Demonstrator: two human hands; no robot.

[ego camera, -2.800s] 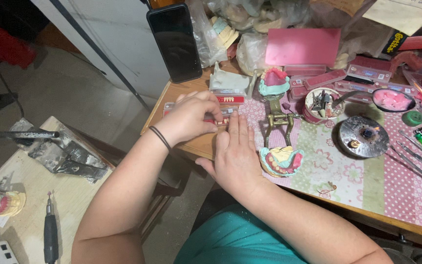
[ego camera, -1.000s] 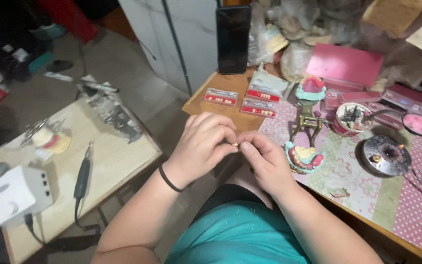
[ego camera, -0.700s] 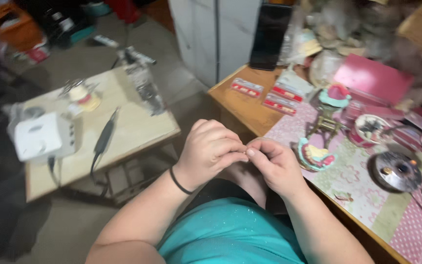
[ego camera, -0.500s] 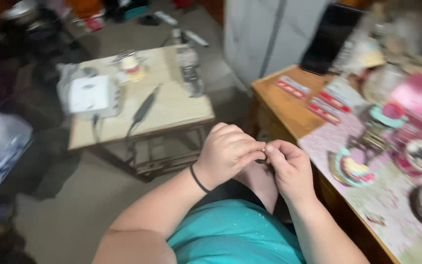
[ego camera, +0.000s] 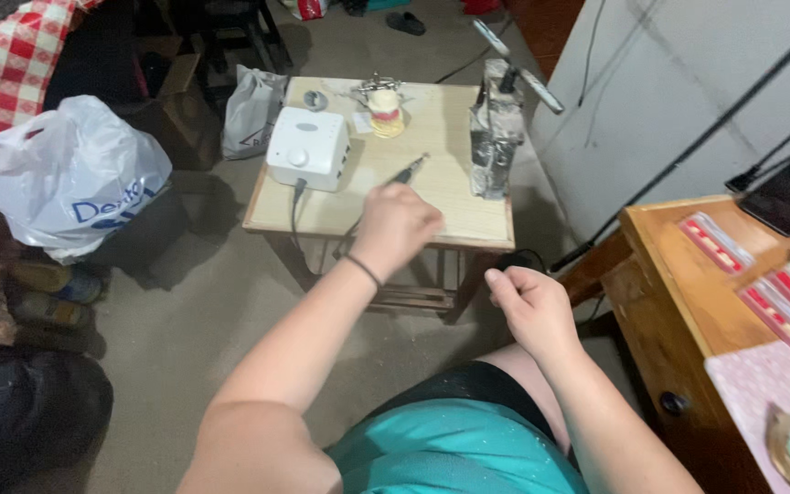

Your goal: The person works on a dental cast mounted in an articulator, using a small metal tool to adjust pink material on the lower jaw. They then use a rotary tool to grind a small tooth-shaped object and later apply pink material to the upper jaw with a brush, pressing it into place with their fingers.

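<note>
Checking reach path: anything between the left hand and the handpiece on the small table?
Nothing visible. The left hand is already over the handpiece, whose tip pokes out beyond the fingers. The white box sits off to one side on the small table.

Slim dark rotary handpiece (ego camera: 406, 172), pen-shaped with a metal tip, lying slanted on the small pale wooden counter (ego camera: 468, 215), tip toward the far edge. Rear end hidden under the left hand (ego camera: 395, 227). Just right of a white square control box (ego camera: 308, 148).
</note>
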